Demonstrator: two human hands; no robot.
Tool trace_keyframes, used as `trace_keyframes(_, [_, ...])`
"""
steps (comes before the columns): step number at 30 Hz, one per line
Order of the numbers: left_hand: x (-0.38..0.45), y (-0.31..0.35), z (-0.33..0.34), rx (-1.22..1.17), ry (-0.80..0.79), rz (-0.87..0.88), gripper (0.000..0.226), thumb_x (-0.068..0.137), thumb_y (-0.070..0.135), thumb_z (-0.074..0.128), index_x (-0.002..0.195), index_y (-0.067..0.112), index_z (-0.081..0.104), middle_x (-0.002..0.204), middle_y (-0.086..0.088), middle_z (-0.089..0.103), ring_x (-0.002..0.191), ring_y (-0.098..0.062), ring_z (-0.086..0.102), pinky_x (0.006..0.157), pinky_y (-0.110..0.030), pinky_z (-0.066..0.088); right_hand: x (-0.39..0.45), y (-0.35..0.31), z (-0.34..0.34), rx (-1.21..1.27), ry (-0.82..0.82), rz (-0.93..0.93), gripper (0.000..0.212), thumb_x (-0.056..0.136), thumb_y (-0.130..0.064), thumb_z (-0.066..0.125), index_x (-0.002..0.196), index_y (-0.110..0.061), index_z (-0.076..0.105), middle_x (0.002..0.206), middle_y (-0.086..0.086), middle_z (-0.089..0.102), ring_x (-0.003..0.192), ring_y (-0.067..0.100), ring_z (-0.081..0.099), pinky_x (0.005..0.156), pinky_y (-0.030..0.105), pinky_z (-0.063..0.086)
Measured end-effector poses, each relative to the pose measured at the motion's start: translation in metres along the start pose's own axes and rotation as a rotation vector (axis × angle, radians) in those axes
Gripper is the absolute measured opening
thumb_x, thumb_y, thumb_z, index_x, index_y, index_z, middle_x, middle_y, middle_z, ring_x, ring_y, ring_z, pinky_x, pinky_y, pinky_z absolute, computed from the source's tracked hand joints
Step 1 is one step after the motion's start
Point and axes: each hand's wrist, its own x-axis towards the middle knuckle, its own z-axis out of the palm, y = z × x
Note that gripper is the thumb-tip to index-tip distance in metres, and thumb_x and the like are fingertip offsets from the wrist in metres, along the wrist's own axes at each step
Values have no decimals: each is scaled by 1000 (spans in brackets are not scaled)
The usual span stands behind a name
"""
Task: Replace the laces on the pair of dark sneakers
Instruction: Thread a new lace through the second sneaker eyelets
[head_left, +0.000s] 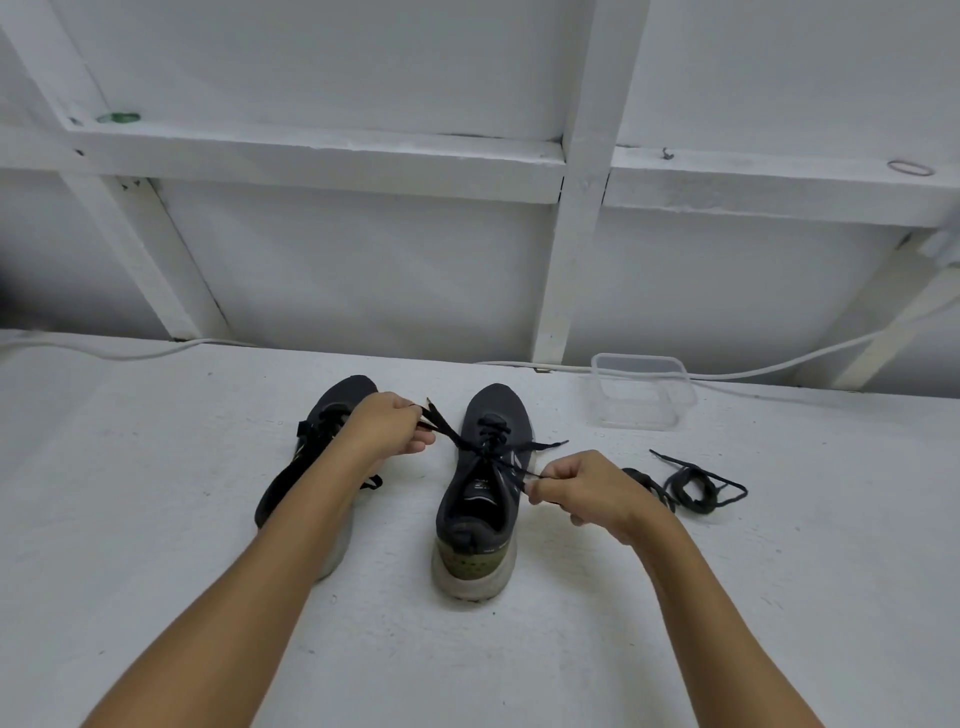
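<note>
**Pulling both lace ends taut across the right-hand sneaker**

Working on the right sneaker (480, 483), which stands on the white worktop (675, 623) with heel near and toe far, long axis running straight away from the body. Left hand (387, 431) raised to the left of the toe end, fingers curled round one black lace end (441, 423); right hand (576, 488) lower and just right of the collar, pinching the other lace end (511, 470). Both ends drawn out sideways from the upper eyelets, crossing over the tongue, so the pull runs across the shoe's axis rather than along it. Right hand sits nearer the eyelets; left hand farther out and farther away. Left sneaker (317, 447) lies partly under the left forearm, apparently laced, though mostly hidden. Spare laces (691, 486) coiled loose on the worktop to the right, just beyond the right hand. Clear plastic container (641, 392) farther back on the right. Judging from this, next comes evening the two ends or tying off, with equal tension needed on both sides.
</note>
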Motion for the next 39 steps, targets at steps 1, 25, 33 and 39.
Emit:
trace_keyframes(1, [-1,-1,1,5,-3,38,13,102,11,50,98,8,62,71,-6,73,62,-9,69,55,-20,54,1,1,0,-8,15,11,24,81,-38,78,64,-22,73,52,-16,46,50,4,41,57,23,39])
trace_keyframes(25, [1,-19,-7,-347,-197,-67,17,97,19,65,108,7,70,94,-6,72,75,-8,73,63,-17,56,-6,0,15,500,-135,-47,14,95,-21,70,82,-23,74,85,2,66,75,12,62,65,27,51])
trace_keyframes(33, [11,-21,-11,-320,65,-1,12,99,17,63,93,8,70,86,-5,69,58,-3,69,54,-13,53,-9,16,3,455,-92,-43,35,99,-12,63,67,-22,68,72,1,58,66,9,55,61,23,49])
trace_keyframes(39, [10,-19,2,-301,159,-59,14,100,15,60,91,7,66,85,-9,70,56,-6,69,52,-16,53,-11,23,-4,641,-49,0,19,90,-16,69,73,-16,60,71,0,52,63,11,53,53,22,43])
